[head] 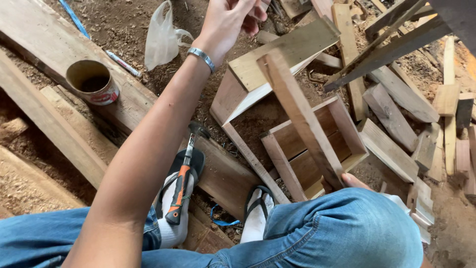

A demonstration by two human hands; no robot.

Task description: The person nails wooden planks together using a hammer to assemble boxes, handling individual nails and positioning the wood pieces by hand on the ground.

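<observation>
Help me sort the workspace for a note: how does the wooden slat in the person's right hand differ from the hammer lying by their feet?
The wooden slat is bare pale wood, raised off the ground and tilted, its lower end at the right hand. The hammer has a metal head and an orange-and-black grip, and rests untouched across the sandalled foot. The slat is longer and flat; the hammer is shorter and rounded. Both are elongated and point away from the person.

Ground: bare earth floor (124, 25) strewn with sawdust and wood shavings. Lying on it: long weathered timber planks (44, 44) at left, one bearing an open round tin can (92, 82); an orange-and-black-handled claw hammer (182, 183); a crumpled translucent white plastic bag (161, 37). Also an open-topped slatted wooden box (317, 149) and scattered short offcut wood blocks (396, 114) at right.
</observation>
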